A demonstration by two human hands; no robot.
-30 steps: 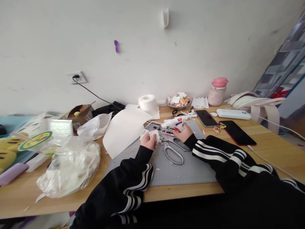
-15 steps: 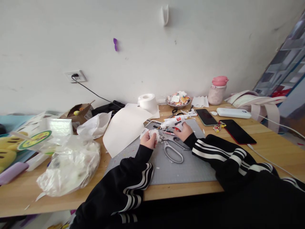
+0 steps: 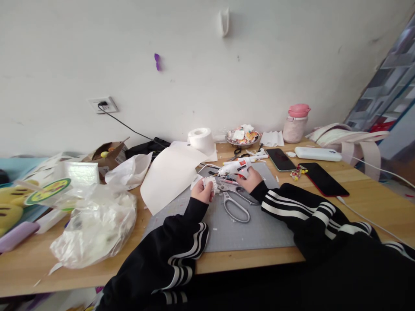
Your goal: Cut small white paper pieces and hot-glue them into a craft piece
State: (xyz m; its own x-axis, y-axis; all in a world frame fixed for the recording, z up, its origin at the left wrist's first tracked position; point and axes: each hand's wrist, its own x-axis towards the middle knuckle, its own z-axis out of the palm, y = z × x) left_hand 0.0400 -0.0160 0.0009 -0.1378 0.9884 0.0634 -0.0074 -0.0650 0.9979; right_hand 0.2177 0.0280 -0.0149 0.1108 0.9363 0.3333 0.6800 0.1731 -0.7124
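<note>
My left hand (image 3: 202,191) pinches a small white ruffled piece (image 3: 211,182) above the grey cutting mat (image 3: 259,229). My right hand (image 3: 251,179) is wrapped round the handle of a white glue gun (image 3: 235,166), whose nozzle points left toward the white piece. Just below and between the hands lie large grey-handled scissors (image 3: 237,207), their blades partly hidden by the white piece. A curled white sheet (image 3: 173,172) lies on the mat's left part.
Behind the mat stand a white roll (image 3: 200,139), a bowl of scraps (image 3: 243,135) and a pink-lidded bottle (image 3: 295,123). Two phones (image 3: 280,160) and a white power bank (image 3: 317,153) lie right. A crumpled plastic bag (image 3: 94,229) sits left.
The glue gun's front end has tilted down very slightly toward the white piece. Both hands are otherwise in nearly the same place.
</note>
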